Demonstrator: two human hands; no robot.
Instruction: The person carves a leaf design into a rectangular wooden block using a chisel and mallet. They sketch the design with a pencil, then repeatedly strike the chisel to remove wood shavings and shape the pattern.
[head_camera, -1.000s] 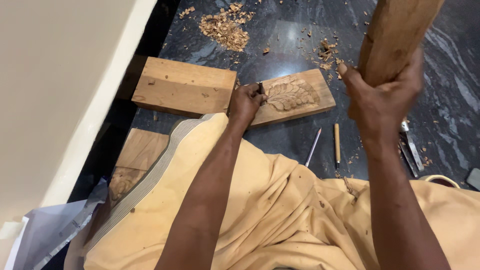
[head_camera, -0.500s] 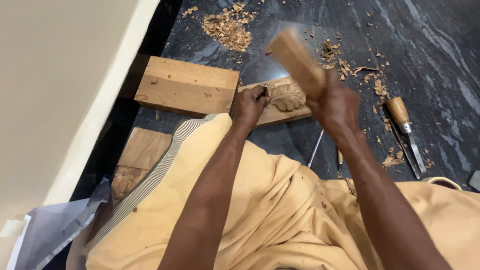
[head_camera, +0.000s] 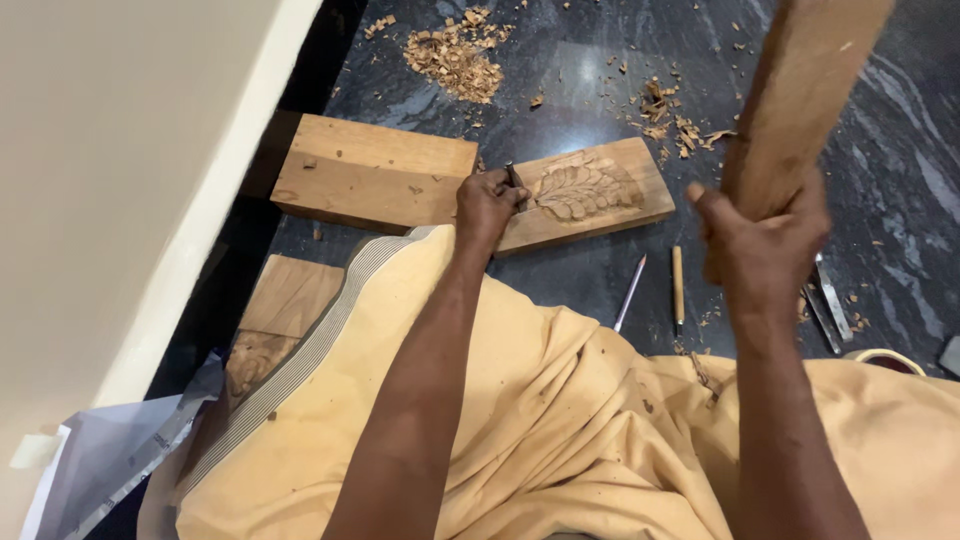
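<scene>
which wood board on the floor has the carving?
The right board, under the left hand; it bears a leaf relief. The left board is plain.

tan wood plank (head_camera: 372, 172); dark grey veined floor (head_camera: 900, 150); pale orange cloth (head_camera: 560, 420), grey-striped border; cream wall (head_camera: 110, 150).

Left arm extended forward and down, bare forearm running up centre of view, wrist straight. Left hand (head_camera: 487, 203) curled into tight fist, knuckles up, fingers wrapped in closed grip, thumb side toward right.

Right arm raised, forearm rising from lower right, wrist cocked back. Right hand (head_camera: 762, 243) lifted well above left, fingers clenched in firm grip, thumb sticking out to left, back of hand facing camera. Hands well apart.
</scene>
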